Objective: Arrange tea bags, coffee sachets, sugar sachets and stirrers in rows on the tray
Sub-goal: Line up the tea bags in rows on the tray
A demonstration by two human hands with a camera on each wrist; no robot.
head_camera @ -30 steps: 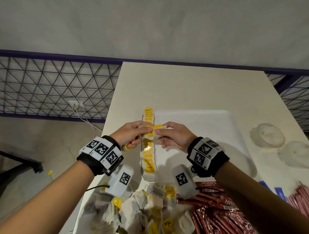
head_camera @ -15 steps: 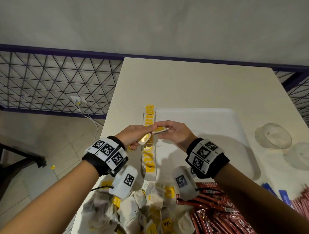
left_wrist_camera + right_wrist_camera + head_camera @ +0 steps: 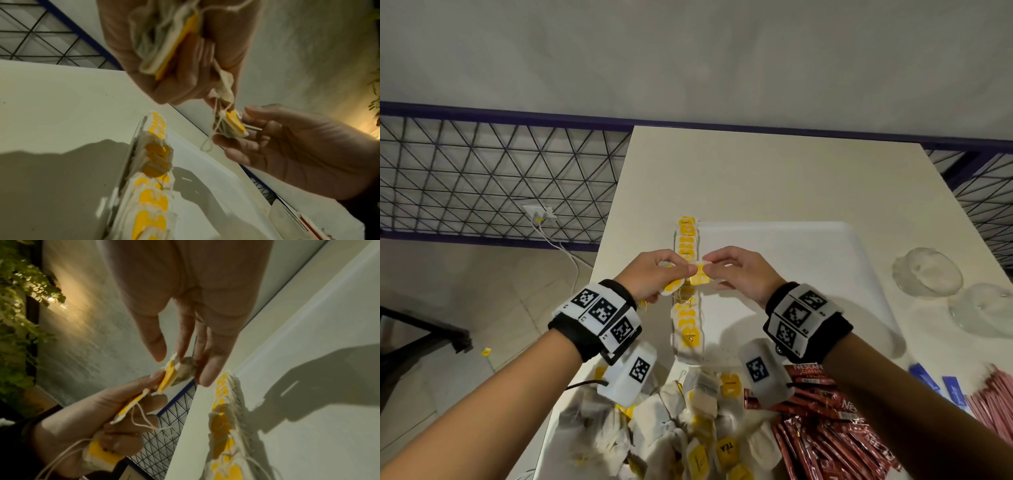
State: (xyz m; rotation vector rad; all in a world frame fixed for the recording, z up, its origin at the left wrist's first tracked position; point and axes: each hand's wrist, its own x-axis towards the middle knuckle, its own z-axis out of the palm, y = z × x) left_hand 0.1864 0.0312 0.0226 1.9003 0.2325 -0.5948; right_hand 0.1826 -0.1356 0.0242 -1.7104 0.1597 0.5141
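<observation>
Half a second before, the hands met lower over the row; now both had lifted a little and the passed tea bag point(image 3: 699, 275) sat higher between them, its yellow tag turned toward the camera.

The table point(image 3: 756, 178) stretched away beyond the hands, and the white tray point(image 3: 791, 260) lay under and to the right of them. Along the tray's left edge, directly beneath the hands, ran the row of tea bags point(image 3: 687, 322), reaching both past the fingertips and back toward the wrists. Nearer the body, below the wrists, lay the loose pile of tea bags point(image 3: 688, 428) with the red coffee sachets point(image 3: 825, 428) to its right, and pink sachets point(image 3: 993, 394) further right.

The left hand point(image 3: 654, 275) was curled round a small bunch of tea bags point(image 3: 164, 40) in the palm, its thumb and forefinger also pinching the edge of the passed bag. The right hand point(image 3: 739, 274) had its fingers mostly straight, with the thumb and fingertips point(image 3: 207, 369) closed lightly on that same bag. Strings point(image 3: 141, 417) dangled from the left hand's bunch.
</observation>
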